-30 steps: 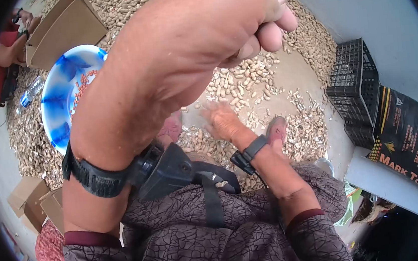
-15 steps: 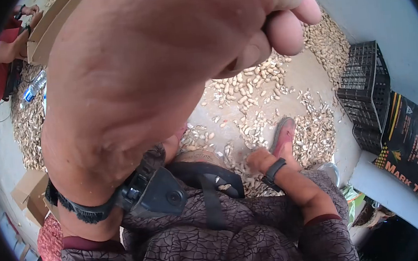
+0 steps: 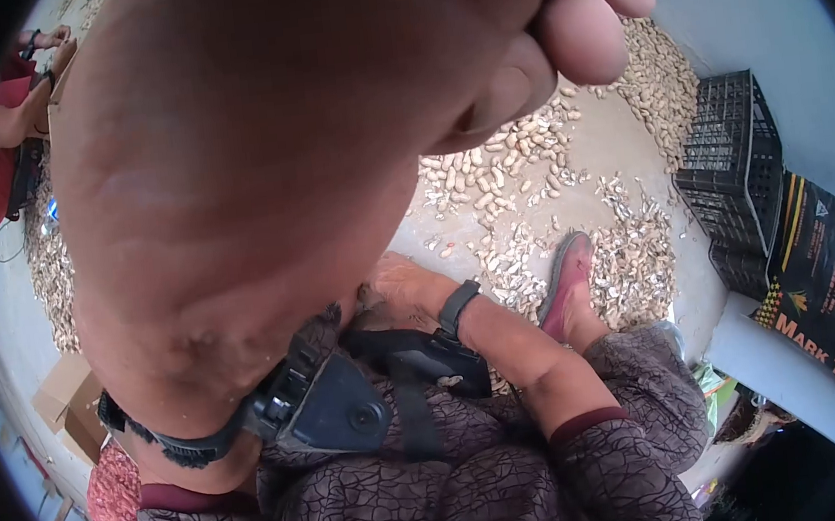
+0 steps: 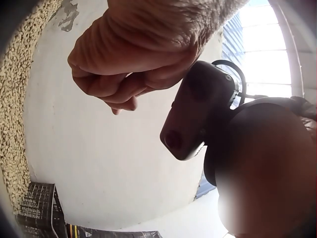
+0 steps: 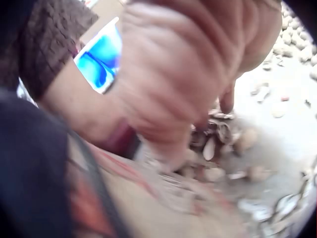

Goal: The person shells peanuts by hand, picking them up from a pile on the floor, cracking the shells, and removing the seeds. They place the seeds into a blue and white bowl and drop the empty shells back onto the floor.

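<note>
Raised close to the head camera, my left hand (image 3: 322, 99) covers the upper left of that view. In the left wrist view the same hand (image 4: 133, 54) has curled fingers, with no object visible in it, beside a black device (image 4: 198, 109). My right hand (image 3: 405, 287) is low between the legs, partly behind the left forearm. In the right wrist view, blurred, this hand (image 5: 183, 64) points its fingers down at broken peanut shells (image 5: 218, 144) and touches them. Whole peanuts (image 3: 509, 161) lie on the floor ahead.
Black crates (image 3: 724, 156) and a black printed sack (image 3: 826, 271) stand by the right wall. Loose shells (image 3: 634, 260) surround a red shoe (image 3: 569, 271). A blue-and-white basin (image 5: 101, 62) shows in the right wrist view. Another person's arm (image 3: 7, 124) is at the upper left.
My left hand has come nearer the head camera, hiding the basin there. The right hand first moved back toward the body, then left across the shells to beside the other leg.
</note>
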The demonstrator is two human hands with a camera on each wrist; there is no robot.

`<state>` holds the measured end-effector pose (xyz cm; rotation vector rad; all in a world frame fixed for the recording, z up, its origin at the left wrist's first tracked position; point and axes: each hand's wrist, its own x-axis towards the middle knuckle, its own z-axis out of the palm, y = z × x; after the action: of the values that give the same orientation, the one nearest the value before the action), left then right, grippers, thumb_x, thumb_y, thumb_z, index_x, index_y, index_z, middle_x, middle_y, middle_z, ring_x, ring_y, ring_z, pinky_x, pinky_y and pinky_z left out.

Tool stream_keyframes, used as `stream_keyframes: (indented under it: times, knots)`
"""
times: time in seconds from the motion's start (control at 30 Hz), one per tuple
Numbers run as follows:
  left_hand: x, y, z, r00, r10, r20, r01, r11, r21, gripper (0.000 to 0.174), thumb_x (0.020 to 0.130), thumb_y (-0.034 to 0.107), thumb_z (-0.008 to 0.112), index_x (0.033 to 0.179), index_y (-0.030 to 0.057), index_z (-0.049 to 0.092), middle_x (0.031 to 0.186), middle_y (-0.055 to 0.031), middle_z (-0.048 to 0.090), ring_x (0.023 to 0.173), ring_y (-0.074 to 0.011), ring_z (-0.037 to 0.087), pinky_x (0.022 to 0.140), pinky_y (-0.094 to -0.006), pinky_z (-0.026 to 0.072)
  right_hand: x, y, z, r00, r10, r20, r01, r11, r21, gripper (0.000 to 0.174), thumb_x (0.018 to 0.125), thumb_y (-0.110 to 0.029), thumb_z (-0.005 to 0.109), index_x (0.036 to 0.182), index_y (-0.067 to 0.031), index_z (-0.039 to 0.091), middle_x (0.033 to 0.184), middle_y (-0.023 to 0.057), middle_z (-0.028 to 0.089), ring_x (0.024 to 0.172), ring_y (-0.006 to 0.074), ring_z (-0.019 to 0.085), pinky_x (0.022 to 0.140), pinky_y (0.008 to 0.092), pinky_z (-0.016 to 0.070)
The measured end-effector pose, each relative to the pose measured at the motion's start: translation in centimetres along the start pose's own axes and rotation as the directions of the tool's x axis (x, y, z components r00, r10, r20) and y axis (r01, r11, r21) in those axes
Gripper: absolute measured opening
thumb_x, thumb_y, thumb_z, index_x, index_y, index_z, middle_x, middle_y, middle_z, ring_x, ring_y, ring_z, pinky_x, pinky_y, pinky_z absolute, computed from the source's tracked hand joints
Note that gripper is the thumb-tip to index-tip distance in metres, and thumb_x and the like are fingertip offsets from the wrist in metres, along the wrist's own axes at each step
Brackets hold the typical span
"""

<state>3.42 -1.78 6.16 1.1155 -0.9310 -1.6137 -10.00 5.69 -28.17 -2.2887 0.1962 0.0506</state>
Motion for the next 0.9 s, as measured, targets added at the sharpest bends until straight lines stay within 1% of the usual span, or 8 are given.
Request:
stream_keyframes:
  times: [0.17, 0.23, 0.3, 0.4, 0.47, 0.53, 0.6, 0.9]
  knots:
    - [0.7, -0.2, -0.1, 0.998, 0.064, -0.002, -0.064, 0.998, -0.008, 0.023, 0.088, 0.015, 0.039, 0.092, -0.0023, 0.055, 0.058, 0.0033, 0.046, 0.040, 0.0007, 0.027, 0.036, -0.0135, 0.0203, -6.0, 1.6, -0.3, 0.883, 0.346, 0.319, -0.397, 0.911, 0.111, 0.018, 0.067, -0.019, 0.055, 0.076, -0.0066, 0.064, 0.083, 0.0109, 0.060, 0.094, 0.0269, 0.052, 0.083, 0.0362, 0.0403]
    - [0.4, -0.3, -0.8, 0.997, 0.082, -0.007, -0.082, 0.997, -0.013, 0.023, 0.089, 0.015, 0.039, 0.092, -0.0023, 0.055, 0.058, 0.0035, 0.046, 0.040, 0.0009, 0.027, 0.035, -0.0135, 0.0196, -11.5, 2.6, 0.9, 0.884, 0.342, 0.319, -0.345, 0.937, -0.048, 0.021, 0.067, -0.017, 0.054, 0.082, -0.0069, 0.065, 0.091, 0.0131, 0.060, 0.091, 0.0279, 0.054, 0.083, 0.0362, 0.0414]
    - [-0.1, -0.5, -1.4, 0.994, 0.111, -0.008, -0.111, 0.994, -0.019, 0.024, 0.089, 0.015, 0.039, 0.092, -0.0023, 0.055, 0.058, 0.0036, 0.045, 0.039, 0.0011, 0.026, 0.035, -0.0134, 0.0190, -15.4, 1.2, -0.8, 0.666, 0.588, 0.458, -0.592, 0.791, -0.154, 0.024, 0.069, -0.018, 0.052, 0.087, -0.0071, 0.064, 0.096, 0.0164, 0.059, 0.092, 0.0290, 0.055, 0.082, 0.0359, 0.0432]
    - [-0.9, -0.9, -1.8, 0.988, 0.154, -0.020, -0.155, 0.987, -0.030, 0.024, 0.089, 0.014, 0.038, 0.092, -0.0023, 0.055, 0.057, 0.0039, 0.045, 0.038, 0.0014, 0.025, 0.034, -0.0134, 0.0180, -19.6, 1.8, -1.2, 0.525, 0.613, 0.591, -0.487, 0.785, -0.382, 0.023, 0.071, -0.017, 0.052, 0.088, -0.0063, 0.063, 0.091, 0.0182, 0.060, 0.090, 0.0302, 0.057, 0.079, 0.0363, 0.0446]
    - [-1.1, -0.9, -1.7, 0.983, 0.181, -0.018, -0.182, 0.983, -0.034, 0.024, 0.089, 0.014, 0.038, 0.092, -0.0023, 0.055, 0.057, 0.0040, 0.045, 0.038, 0.0015, 0.025, 0.034, -0.0134, 0.0177, -15.9, 1.9, -4.1, 0.413, 0.818, 0.401, -0.828, 0.520, -0.208, 0.023, 0.070, -0.016, 0.054, 0.088, -0.0043, 0.061, 0.089, 0.0190, 0.060, 0.088, 0.0314, 0.057, 0.077, 0.0372, 0.0450]
    - [-1.2, -0.9, -1.3, 0.988, 0.132, -0.085, -0.134, 0.991, -0.019, 0.025, 0.089, 0.016, 0.037, 0.091, -0.0023, 0.054, 0.055, 0.0040, 0.044, 0.037, 0.0016, 0.024, 0.033, -0.0133, 0.0168, -13.4, 3.1, -5.9, 0.576, 0.817, -0.025, -0.817, 0.576, 0.011, 0.021, 0.068, -0.014, 0.056, 0.086, -0.0025, 0.061, 0.085, 0.0201, 0.060, 0.085, 0.0322, 0.058, 0.075, 0.0376, 0.0451]
    - [-1.1, -1.8, -1.0, 0.984, 0.135, -0.119, -0.144, 0.987, -0.068, 0.024, 0.089, 0.017, 0.039, 0.091, -0.0024, 0.054, 0.055, 0.0038, 0.044, 0.037, 0.0016, 0.024, 0.033, -0.0132, 0.0168, -11.8, 5.1, -7.2, 0.491, 0.824, -0.283, -0.864, 0.501, -0.041, 0.023, 0.070, -0.018, 0.056, 0.087, -0.0042, 0.059, 0.087, 0.0197, 0.059, 0.085, 0.0334, 0.057, 0.074, 0.0394, 0.0459]
    - [-0.5, -0.7, 0.3, 0.959, 0.016, -0.282, -0.015, 1.000, 0.004, 0.023, 0.085, 0.018, 0.043, 0.083, -0.0025, 0.053, 0.049, 0.0032, 0.041, 0.036, 0.0005, 0.024, 0.034, -0.0136, 0.0182, -10.7, 10.9, -6.1, 0.365, 0.856, -0.367, -0.922, 0.387, -0.013, 0.022, 0.070, -0.017, 0.059, 0.089, -0.0054, 0.059, 0.092, 0.0201, 0.058, 0.087, 0.0328, 0.056, 0.076, 0.0393, 0.0450]
